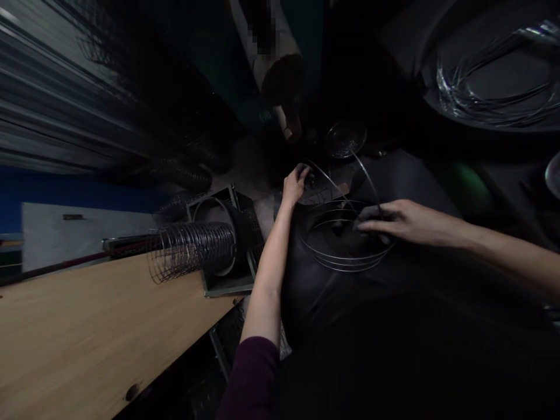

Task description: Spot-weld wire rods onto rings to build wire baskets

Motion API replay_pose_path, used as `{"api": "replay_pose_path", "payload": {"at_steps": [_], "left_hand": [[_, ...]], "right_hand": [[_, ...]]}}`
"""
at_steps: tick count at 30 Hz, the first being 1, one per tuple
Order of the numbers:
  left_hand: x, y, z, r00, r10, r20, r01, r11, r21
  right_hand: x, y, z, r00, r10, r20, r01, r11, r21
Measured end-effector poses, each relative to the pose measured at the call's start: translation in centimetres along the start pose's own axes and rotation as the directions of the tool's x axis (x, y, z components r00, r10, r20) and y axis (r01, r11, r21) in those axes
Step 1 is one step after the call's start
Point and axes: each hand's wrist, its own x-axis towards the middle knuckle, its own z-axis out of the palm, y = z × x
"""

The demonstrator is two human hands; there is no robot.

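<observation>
My right hand (389, 221) is closed on a metal wire (368, 175), which curves up from its fingers towards a small round dish (345, 139). A second thin wire (330, 182) runs from near my right fingertips up to my left hand (295, 184). The left fingers are pinched together at that wire's upper end, beside a dark machine part. Both hands have dark fingertips. Below my right hand, several thin wire rings (345, 265) lie on the dark cloth over my lap.
To the left, a coil-like row of wire rings (192, 248) sticks out of a round drum in a metal crate (227, 289), above a wooden board (87, 332). A large basin (476, 119) of shiny wire hoops stands at upper right. A pale cylindrical machine part (280, 44) hangs ahead.
</observation>
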Motion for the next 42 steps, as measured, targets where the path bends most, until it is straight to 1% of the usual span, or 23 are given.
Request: {"api": "replay_pose_path", "payload": {"at_steps": [1, 3, 7, 9, 11, 15, 18, 20, 21, 22, 23, 24, 25, 26, 27, 28, 29, 31, 33, 35, 37, 39, 42], "left_hand": [[-0.1, -0.1, 0.1, 1.0, 0.007, 0.01, -0.007, 1.0, 0.005], [0.3, 0.1, 0.8, 0.993, 0.062, 0.099, -0.065, 0.998, 0.02], [2.4, 1.3, 2.5, 0.957, 0.163, 0.24, -0.156, 0.987, -0.046], [3.1, 1.6, 2.8, 0.934, 0.176, 0.312, -0.158, 0.984, -0.081], [3.4, 1.4, 2.5, 0.916, 0.161, 0.366, -0.137, 0.986, -0.092], [3.0, 1.0, 1.4, 0.938, 0.097, 0.333, -0.1, 0.995, -0.011], [1.9, 2.3, 0.1, 0.946, 0.034, 0.322, -0.081, 0.988, 0.133], [-0.5, 4.1, -1.4, 0.958, 0.043, 0.283, -0.097, 0.979, 0.181], [-2.6, 5.1, -2.3, 0.962, 0.077, 0.262, -0.127, 0.975, 0.182], [-5.3, 6.0, -3.1, 0.957, 0.145, 0.252, -0.189, 0.969, 0.161], [-8.3, 6.6, -3.6, 0.928, 0.226, 0.297, -0.278, 0.949, 0.146], [-11.6, 6.9, -3.8, 0.877, 0.298, 0.377, -0.373, 0.916, 0.145], [-14.8, 6.8, -3.6, 0.821, 0.349, 0.451, -0.464, 0.869, 0.171], [-17.7, 6.4, -2.9, 0.791, 0.365, 0.491, -0.525, 0.817, 0.238], [-20.1, 5.5, -1.8, 0.802, 0.354, 0.481, -0.546, 0.762, 0.348], [-21.7, 4.5, -0.5, 0.822, 0.362, 0.439, -0.551, 0.701, 0.453], [-22.6, 3.3, 0.9, 0.842, 0.402, 0.36, -0.54, 0.651, 0.534], [-22.3, 1.1, 3.2, 0.862, 0.468, 0.196, -0.477, 0.615, 0.628], [-20.3, -0.2, 4.1, 0.841, 0.531, 0.099, -0.464, 0.617, 0.635], [-18.1, -0.4, 3.4, 0.802, 0.594, 0.063, -0.512, 0.629, 0.585], [-16.4, 0.0, 2.1, 0.767, 0.642, 0.003, -0.561, 0.668, 0.49], [-15.1, 0.7, 1.0, 0.732, 0.672, -0.109, -0.592, 0.707, 0.386], [-13.2, 1.7, -0.1, 0.667, 0.688, -0.286, -0.619, 0.725, 0.302]], "right_hand": [[-0.1, -0.2, 0.0, 0.999, 0.017, 0.039, -0.016, 1.0, -0.022], [-0.4, -0.8, 0.2, 0.995, 0.029, 0.096, -0.025, 0.998, -0.049], [-0.8, -2.2, 0.5, 0.996, -0.005, 0.094, 0.007, 1.0, -0.019], [-0.9, -2.4, 0.7, 0.994, -0.011, 0.111, 0.011, 1.0, 0.004], [-0.9, -2.2, 0.8, 0.994, -0.013, 0.109, 0.012, 1.0, 0.011], [-1.4, -1.0, 0.5, 0.998, -0.004, 0.06, 0.007, 0.999, -0.04], [-1.5, -0.8, 0.4, 0.994, -0.027, 0.104, 0.028, 1.0, -0.007], [-1.1, -1.3, 0.6, 0.994, -0.049, 0.099, 0.045, 0.998, 0.042], [-0.7, -1.7, 0.7, 0.996, -0.064, 0.068, 0.059, 0.996, 0.07], [-0.3, -2.1, 0.7, 0.996, -0.081, 0.026, 0.078, 0.992, 0.098], [0.1, -2.5, 0.8, 0.995, -0.102, -0.022, 0.104, 0.987, 0.124], [0.5, -2.9, 0.8, 0.99, -0.123, -0.063, 0.131, 0.981, 0.144], [0.9, -3.2, 0.8, 0.985, -0.141, -0.095, 0.155, 0.975, 0.159], [1.2, -3.5, 0.8, 0.983, -0.151, -0.108, 0.168, 0.971, 0.168], [1.4, -3.7, 0.8, 0.983, -0.152, -0.106, 0.17, 0.969, 0.177], [1.6, -3.8, 0.9, 0.984, -0.147, -0.097, 0.163, 0.97, 0.183], [1.6, -3.8, 1.0, 0.986, -0.141, -0.085, 0.154, 0.971, 0.18], [1.4, -3.4, 1.3, 0.988, -0.129, -0.081, 0.14, 0.977, 0.16], [1.4, -3.0, 1.7, 0.985, -0.119, -0.124, 0.137, 0.979, 0.15], [1.6, -3.0, 2.0, 0.98, -0.1, -0.17, 0.133, 0.973, 0.191], [2.3, -3.7, 2.2, 0.979, -0.077, -0.191, 0.123, 0.962, 0.243], [3.4, -5.3, 2.2, 0.978, -0.045, -0.205, 0.101, 0.957, 0.271], [5.1, -8.4, 1.5, 0.969, -0.028, -0.244, 0.098, 0.955, 0.281]]}}
